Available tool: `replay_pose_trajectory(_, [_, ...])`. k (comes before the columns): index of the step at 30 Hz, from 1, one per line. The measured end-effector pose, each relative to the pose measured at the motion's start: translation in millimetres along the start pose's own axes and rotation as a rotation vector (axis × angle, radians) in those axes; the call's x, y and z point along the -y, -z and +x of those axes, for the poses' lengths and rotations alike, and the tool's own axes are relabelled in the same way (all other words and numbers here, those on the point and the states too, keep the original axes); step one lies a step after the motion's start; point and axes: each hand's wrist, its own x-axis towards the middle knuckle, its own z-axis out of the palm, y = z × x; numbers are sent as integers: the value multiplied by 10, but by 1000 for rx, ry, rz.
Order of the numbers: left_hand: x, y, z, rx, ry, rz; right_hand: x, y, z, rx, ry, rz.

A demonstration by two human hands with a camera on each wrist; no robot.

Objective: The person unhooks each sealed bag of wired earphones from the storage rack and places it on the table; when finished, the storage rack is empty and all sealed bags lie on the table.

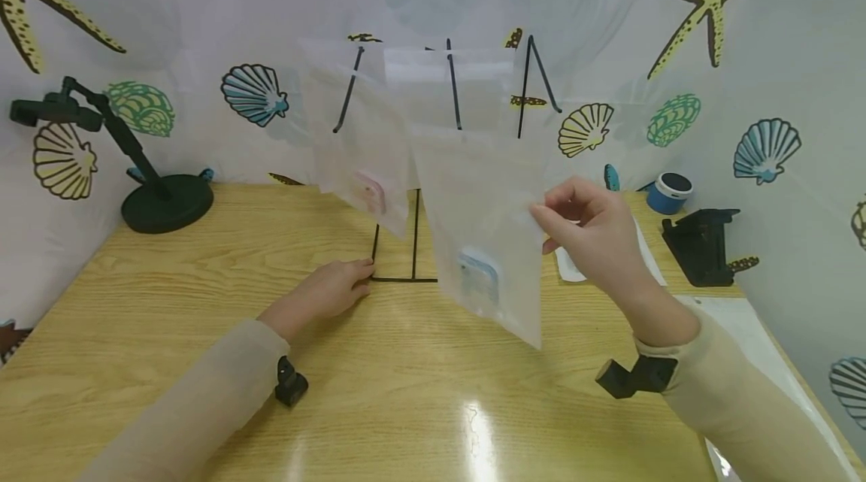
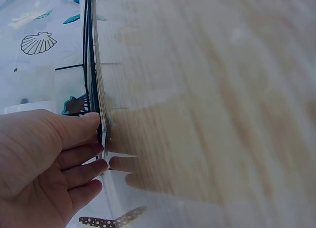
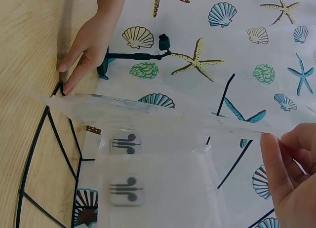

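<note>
A black wire display rack [image 1: 415, 241] stands on the wooden table with prongs angled out of its upper part. Frosted plastic bags hang from it. The front bag [image 1: 487, 189] shows a small blue-edged case [image 1: 479, 277] at its bottom; a bag to its left [image 1: 365, 128] contains a pink one [image 1: 370, 192]. Earphones [image 3: 126, 190] show through the plastic in the right wrist view. My right hand [image 1: 591, 230] pinches the right edge of the front bag between thumb and fingers. Low down, my left hand [image 1: 328, 290] holds the rack's front left base corner with thumb and fingertips.
A black stand with a round base [image 1: 167, 204] is at the back left. Toward the right are a blue jar with a dark lid [image 1: 668, 195], a black angular stand [image 1: 704, 249] and a white sheet [image 1: 731, 316] under my right arm. Shell-patterned cloth [image 1: 440, 1] hangs behind the table.
</note>
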Motion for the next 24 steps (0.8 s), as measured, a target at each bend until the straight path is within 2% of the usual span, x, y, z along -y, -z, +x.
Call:
replay_pose_trajectory(7, [-1, -1, -5, -4, -12, 14, -54, 94, -97, 45, -23, -1])
replay_pose_trajectory(13, [2, -3, 4, 4, -18, 21, -127, 201, -198, 64, -83, 41])
replay_pose_trajectory(24, [-10, -6, 12, -11, -18, 40, -227, 409, -381, 45, -189, 130])
